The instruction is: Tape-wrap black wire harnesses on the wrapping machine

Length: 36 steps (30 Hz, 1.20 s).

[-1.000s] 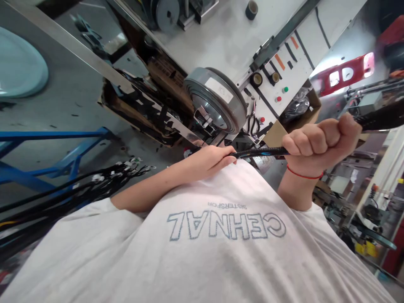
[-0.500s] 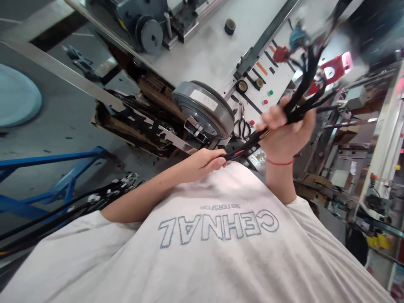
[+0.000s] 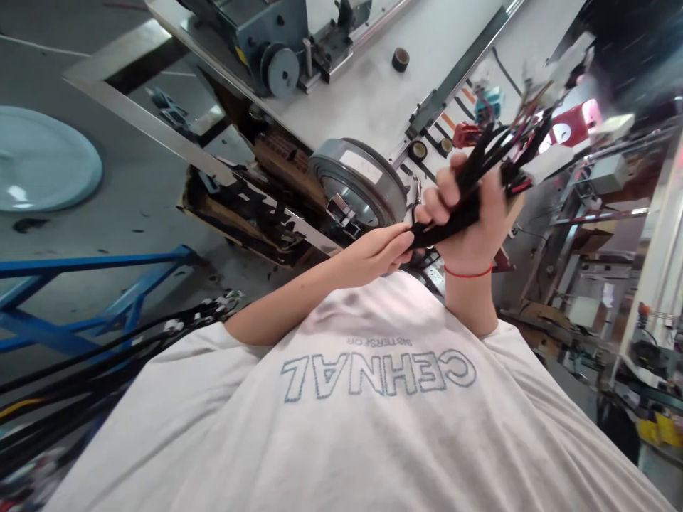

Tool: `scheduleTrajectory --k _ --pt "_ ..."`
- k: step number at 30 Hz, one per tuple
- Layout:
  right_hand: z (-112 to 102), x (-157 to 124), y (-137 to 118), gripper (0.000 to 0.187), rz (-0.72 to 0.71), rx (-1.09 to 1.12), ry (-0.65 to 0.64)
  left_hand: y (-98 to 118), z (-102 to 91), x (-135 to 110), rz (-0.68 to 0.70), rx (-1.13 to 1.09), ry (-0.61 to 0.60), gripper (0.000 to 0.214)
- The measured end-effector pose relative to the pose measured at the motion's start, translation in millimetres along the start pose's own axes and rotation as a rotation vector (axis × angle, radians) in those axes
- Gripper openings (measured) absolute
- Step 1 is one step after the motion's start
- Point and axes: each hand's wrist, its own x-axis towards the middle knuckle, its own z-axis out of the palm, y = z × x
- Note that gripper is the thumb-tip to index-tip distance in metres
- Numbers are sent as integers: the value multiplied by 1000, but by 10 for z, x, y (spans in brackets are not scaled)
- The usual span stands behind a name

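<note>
My right hand (image 3: 469, 213) is closed in a fist around a black wire harness (image 3: 483, 181), held up in front of my chest. The harness fans out past the fist into several black branches with red, blue and white connectors (image 3: 488, 107). My left hand (image 3: 376, 252) pinches the lower end of the same harness between its fingertips, just left of the right fist. A red string circles my right wrist. My white printed T-shirt (image 3: 373, 412) fills the lower part of the view.
A white machine table (image 3: 373, 85) carries a grey tape reel (image 3: 360, 181), a pulley unit (image 3: 282, 67), a tape roll (image 3: 400, 59) and a button panel. A blue metal frame (image 3: 96, 284) and more black harnesses (image 3: 107, 348) lie at left. Cluttered benches stand at right.
My right hand swung the harness from level to upright, so its connector end came into view, and drew closer to my left hand. The left hand kept its pinch on the lower end.
</note>
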Motion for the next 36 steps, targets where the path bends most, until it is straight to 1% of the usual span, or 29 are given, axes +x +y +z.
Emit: scheduleTrajectory --k 2,3,4,5,7,9,10,11,13,14,15,16,17,18,20,22,23,24,26,28,30,32,33,34,36 --pt "-52 13 -37 18 -2 -25 130 -15 -65 -100 -63 -34 -47 49" --pt "-84 15 -45 21 -15 -22 170 -22 -111 -171 -98 -46 -70 50" --pt "-110 12 -42 27 -27 -9 179 -27 -160 -251 -131 -56 -90 51" --pt "-126 2 -25 35 -35 15 150 -29 -208 -337 -159 -63 -107 52" --pt "-110 -29 43 51 2 55 -5 -27 -290 -517 -204 -76 -127 52" --pt "-26 -50 143 67 38 85 -146 -21 -344 -691 -241 -87 -112 52" --pt "37 -48 200 70 45 116 -166 -18 -361 -771 -261 -88 -91 52" --pt "108 -37 263 65 50 163 -146 -15 -374 -847 -282 -83 -58 52" --pt "252 4 410 40 72 279 -20 -13 -399 -992 -328 -53 26 51" --pt "316 20 501 26 107 301 42 -13 -417 -1070 -359 -27 62 51" --pt "368 21 606 17 156 282 80 -14 -442 -1157 -400 4 87 50" --pt "407 1 728 13 212 228 90 -17 -475 -1257 -456 38 89 50" --pt "433 -46 865 14 276 154 62 -21 -514 -1371 -527 72 68 51" --pt "445 -117 1015 17 343 83 2 -27 -557 -1499 -608 100 27 51" --pt "431 -305 1334 27 469 16 -157 -50 -645 -1778 -766 131 -52 52" --pt "371 -472 1632 38 535 53 -302 -88 -722 -2050 -876 141 -77 53" --pt "324 -518 1757 43 547 86 -334 -111 -756 -2169 -911 163 -64 53" --pt "269 -532 1860 46 551 122 -334 -135 -788 -2272 -934 206 -36 53" --pt "150 -463 1998 45 540 203 -257 -187 -848 -2428 -950 354 60 53" --pt "58 -309 2071 35 521 297 -121 -239 -901 -2525 -931 517 175 53" --pt "33 -136 2112 24 529 386 -29 -285 -936 -2585 -898 609 241 54" --pt "69 19 2130 17 571 445 25 -317 -933 -2618 -870 630 244 53" --pt "93 90 2128 17 580 466 49 -328 -913 -2623 -857 620 246 52" --pt "109 164 2116 18 571 482 76 -337 -882 -2616 -840 597 257 53" --pt "90 334 2072 22 507 491 147 -363 -794 -2552 -781 536 302 56"
